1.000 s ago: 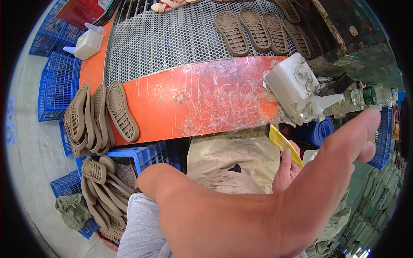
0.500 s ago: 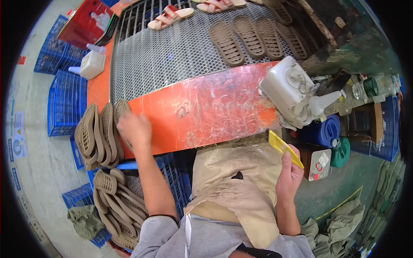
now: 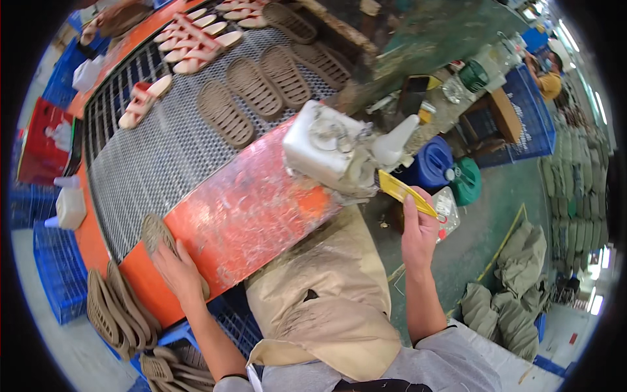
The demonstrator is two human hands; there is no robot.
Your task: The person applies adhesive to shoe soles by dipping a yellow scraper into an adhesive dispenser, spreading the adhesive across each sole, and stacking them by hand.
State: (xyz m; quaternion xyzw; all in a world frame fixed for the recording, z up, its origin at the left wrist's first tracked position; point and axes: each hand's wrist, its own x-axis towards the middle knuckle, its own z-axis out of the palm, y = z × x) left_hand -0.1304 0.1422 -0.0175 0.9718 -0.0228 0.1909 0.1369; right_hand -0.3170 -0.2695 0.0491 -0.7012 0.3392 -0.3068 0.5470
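Observation:
My left hand (image 3: pixel 176 269) is closed over a brown shoe sole (image 3: pixel 157 230) lying on the orange tabletop (image 3: pixel 225 228). The palm covers the sole's middle, and its ends stick out past the fingers and wrist. More brown soles (image 3: pixel 121 310) stand on edge in a row at the table's left corner, beside that hand. My right hand (image 3: pixel 420 225) grips a flat yellow tool (image 3: pixel 400 189) between thumb and fingers, off the table's right end. Its tip looks dark and points toward a glue-crusted white container (image 3: pixel 323 140); whether it has bristles I cannot tell.
Loose brown soles (image 3: pixel 255 88) and pink-strapped sandals (image 3: pixel 196 42) lie on a metal mesh (image 3: pixel 144 176) beyond the tabletop. Blue (image 3: pixel 432 160) and green jugs (image 3: pixel 466 181) stand at the right. Blue crates (image 3: pixel 60 271) line the left, and a person (image 3: pixel 550 77) is far right.
The view has swung to the right. My left hand has brought a sole from beside the row farther onto the tabletop. My right hand still holds the yellow tool.

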